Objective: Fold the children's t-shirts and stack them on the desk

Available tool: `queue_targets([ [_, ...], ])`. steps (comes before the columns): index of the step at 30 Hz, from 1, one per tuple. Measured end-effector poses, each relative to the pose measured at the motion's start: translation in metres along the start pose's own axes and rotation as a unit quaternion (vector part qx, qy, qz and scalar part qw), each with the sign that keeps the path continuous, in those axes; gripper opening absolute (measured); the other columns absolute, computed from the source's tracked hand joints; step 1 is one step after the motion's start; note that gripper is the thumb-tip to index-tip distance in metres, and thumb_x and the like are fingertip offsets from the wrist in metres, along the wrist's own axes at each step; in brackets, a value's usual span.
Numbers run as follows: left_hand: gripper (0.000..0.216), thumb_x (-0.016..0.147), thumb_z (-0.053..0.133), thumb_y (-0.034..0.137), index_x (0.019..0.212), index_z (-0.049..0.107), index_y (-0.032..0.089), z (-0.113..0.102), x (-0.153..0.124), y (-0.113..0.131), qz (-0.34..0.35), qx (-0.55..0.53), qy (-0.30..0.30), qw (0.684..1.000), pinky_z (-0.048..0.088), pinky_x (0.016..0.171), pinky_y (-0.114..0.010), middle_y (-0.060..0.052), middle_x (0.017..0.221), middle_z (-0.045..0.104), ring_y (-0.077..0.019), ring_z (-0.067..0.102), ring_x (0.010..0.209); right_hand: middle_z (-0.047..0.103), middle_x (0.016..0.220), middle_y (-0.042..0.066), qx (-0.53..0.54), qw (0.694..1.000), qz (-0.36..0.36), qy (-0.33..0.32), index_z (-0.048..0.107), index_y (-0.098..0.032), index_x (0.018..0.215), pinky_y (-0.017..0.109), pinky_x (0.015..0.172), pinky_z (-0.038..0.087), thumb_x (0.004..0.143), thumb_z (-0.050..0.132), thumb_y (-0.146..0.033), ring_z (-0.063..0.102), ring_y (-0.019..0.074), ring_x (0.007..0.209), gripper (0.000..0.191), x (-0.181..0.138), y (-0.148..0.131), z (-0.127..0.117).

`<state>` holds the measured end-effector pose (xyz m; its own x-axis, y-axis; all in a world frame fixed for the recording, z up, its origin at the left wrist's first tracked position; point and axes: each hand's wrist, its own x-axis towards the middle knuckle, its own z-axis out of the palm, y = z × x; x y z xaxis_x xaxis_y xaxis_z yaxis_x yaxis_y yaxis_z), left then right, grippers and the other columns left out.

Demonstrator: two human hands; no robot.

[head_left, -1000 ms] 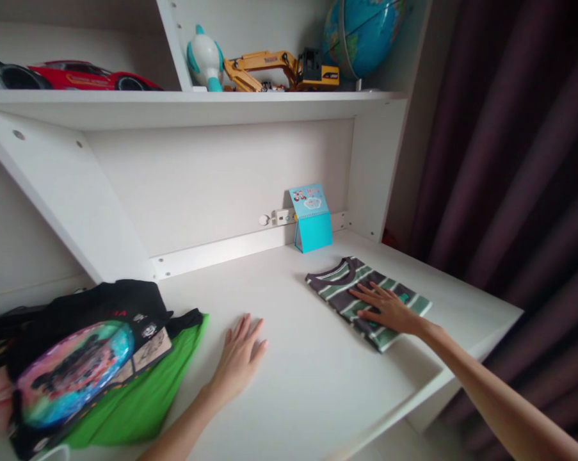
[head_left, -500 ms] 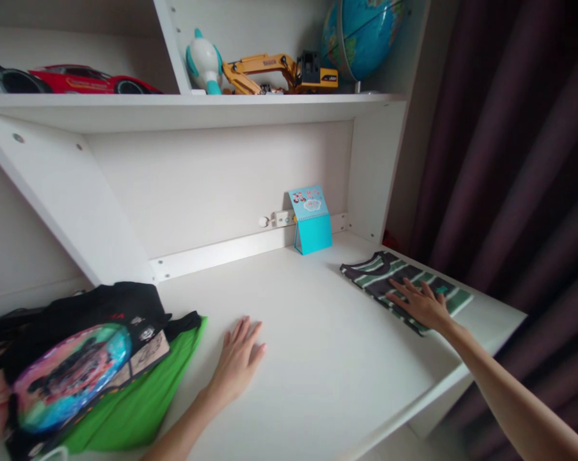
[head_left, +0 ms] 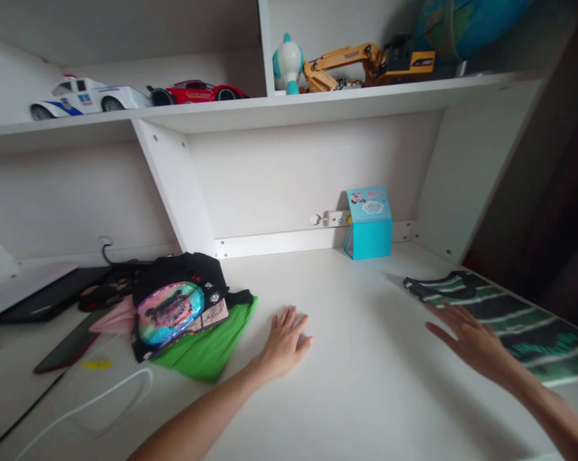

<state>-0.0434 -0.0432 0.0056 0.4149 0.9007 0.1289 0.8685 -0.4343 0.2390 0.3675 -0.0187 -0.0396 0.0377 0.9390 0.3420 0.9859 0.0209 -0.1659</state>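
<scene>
My left hand (head_left: 285, 344) rests on the white desk (head_left: 351, 384) with its fingers apart and nothing in it. Just to its left lies a loose pile of clothes: a black garment with a shiny multicoloured print (head_left: 171, 312) on top of a green garment (head_left: 212, 349). On the right, my right hand (head_left: 473, 339) hovers with fingers stretched out, beside and partly over a folded striped shirt (head_left: 533, 326) in green, dark grey and white. A shadow falls on the desk below that hand, which holds nothing.
A turquoise desk calendar (head_left: 371, 234) stands at the back near a wall socket (head_left: 337, 218). The shelf above holds a toy excavator (head_left: 365, 64), a globe (head_left: 481, 25) and toy cars (head_left: 195, 91). A laptop (head_left: 48, 294) and a white cable (head_left: 91, 403) lie at the left.
The view has turned left, bringing the laptop and white toy car into sight. My right hand has lifted off the striped shirt and moved to its left side. My left hand stays on the desk.
</scene>
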Motion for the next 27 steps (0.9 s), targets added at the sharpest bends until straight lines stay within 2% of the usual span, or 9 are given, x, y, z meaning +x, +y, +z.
queue_targets([
  [3, 0.049, 0.088, 0.037, 0.043, 0.131, 0.040, 0.020, -0.001, -0.003, 0.004, 0.004, 0.006, 0.000, 1.000, 0.019, 0.104, -0.054, -0.016, 0.142, 0.030, -0.0302, 0.022, 0.132, 0.032, 0.142, 0.005, 0.054, 0.988, -0.129, -0.067, 0.043, -0.027, 0.132, 0.046, 0.100, 0.034, 0.084, 0.032, -0.054, 0.026, 0.0271, 0.131, 0.056, -0.024, -0.067, 0.014],
  [5, 0.046, 0.088, 0.038, 0.041, 0.129, 0.043, 0.021, -0.008, -0.002, 0.003, 0.018, 0.016, -0.001, 1.000, 0.021, 0.103, -0.053, -0.014, 0.140, 0.034, -0.0289, 0.025, 0.131, 0.030, 0.143, 0.002, 0.053, 0.984, -0.149, -0.088, 0.038, -0.031, 0.134, 0.053, 0.100, 0.030, 0.086, 0.029, -0.053, 0.022, 0.0291, 0.132, 0.054, -0.041, -0.100, 0.017],
  [9, 0.040, 0.090, 0.036, 0.032, 0.127, 0.045, 0.021, -0.050, 0.009, -0.023, 0.012, 0.063, 0.052, 0.997, 0.027, 0.104, -0.041, -0.008, 0.137, 0.041, -0.0213, 0.033, 0.127, 0.028, 0.143, 0.003, 0.043, 0.985, -0.151, -0.068, 0.034, -0.028, 0.137, 0.056, 0.100, 0.027, 0.089, 0.026, -0.051, 0.019, 0.0296, 0.132, 0.053, -0.058, -0.119, 0.013],
  [12, 0.041, 0.088, 0.035, 0.023, 0.127, 0.045, 0.016, -0.102, 0.013, -0.067, -0.115, 0.134, 0.157, 0.972, 0.031, 0.102, -0.032, -0.010, 0.131, 0.046, -0.0194, 0.040, 0.121, 0.030, 0.142, 0.004, 0.046, 0.984, -0.157, -0.064, 0.037, -0.026, 0.135, 0.054, 0.101, 0.028, 0.089, 0.027, -0.050, 0.021, 0.0283, 0.132, 0.053, -0.058, -0.113, 0.011],
  [15, 0.048, 0.083, 0.045, 0.027, 0.127, 0.043, 0.009, -0.145, 0.003, -0.117, -0.321, 0.215, 0.259, 0.886, 0.040, 0.088, -0.043, -0.019, 0.129, 0.043, -0.0325, 0.039, 0.117, 0.030, 0.142, 0.003, 0.046, 0.985, -0.149, -0.067, 0.039, -0.026, 0.135, 0.053, 0.101, 0.028, 0.089, 0.027, -0.050, 0.021, 0.0279, 0.132, 0.053, -0.056, -0.110, 0.011],
  [17, 0.052, 0.078, 0.052, 0.032, 0.123, 0.046, 0.007, -0.163, -0.008, -0.145, -0.426, 0.214, 0.281, 0.833, 0.043, 0.080, -0.046, -0.023, 0.122, 0.046, -0.0377, 0.042, 0.112, 0.031, 0.142, 0.003, 0.050, 0.985, -0.148, -0.067, 0.038, -0.026, 0.135, 0.053, 0.101, 0.028, 0.089, 0.027, -0.050, 0.021, 0.0276, 0.132, 0.052, -0.056, -0.112, 0.011],
  [20, 0.034, 0.077, 0.050, 0.028, 0.107, 0.058, 0.011, -0.178, -0.018, -0.170, -0.490, 0.136, 0.257, 0.822, 0.043, 0.075, -0.045, -0.020, 0.105, 0.058, -0.0359, 0.052, 0.100, 0.031, 0.141, 0.004, 0.061, 0.985, -0.146, -0.066, 0.038, -0.025, 0.135, 0.053, 0.101, 0.028, 0.089, 0.029, -0.049, 0.021, 0.0279, 0.132, 0.053, -0.056, -0.116, 0.008],
  [23, 0.028, 0.081, 0.044, 0.025, 0.101, 0.059, 0.013, -0.192, -0.014, -0.159, -0.460, 0.080, 0.348, 0.813, 0.043, 0.073, -0.042, -0.016, 0.096, 0.062, -0.0327, 0.057, 0.091, 0.032, 0.141, 0.004, 0.070, 0.985, -0.142, -0.063, 0.039, -0.026, 0.134, 0.053, 0.101, 0.028, 0.089, 0.030, -0.049, 0.022, 0.0278, 0.132, 0.051, -0.056, -0.118, 0.005],
  [27, 0.027, 0.088, 0.037, 0.029, 0.105, 0.051, 0.014, -0.201, 0.000, -0.067, -0.200, 0.052, 0.560, 0.802, 0.043, 0.076, -0.033, -0.009, 0.093, 0.061, -0.0221, 0.057, 0.086, 0.032, 0.141, 0.005, 0.090, 0.984, -0.139, -0.064, 0.040, -0.026, 0.134, 0.053, 0.102, 0.027, 0.089, 0.031, -0.048, 0.022, 0.0275, 0.132, 0.051, -0.055, -0.119, 0.003],
])
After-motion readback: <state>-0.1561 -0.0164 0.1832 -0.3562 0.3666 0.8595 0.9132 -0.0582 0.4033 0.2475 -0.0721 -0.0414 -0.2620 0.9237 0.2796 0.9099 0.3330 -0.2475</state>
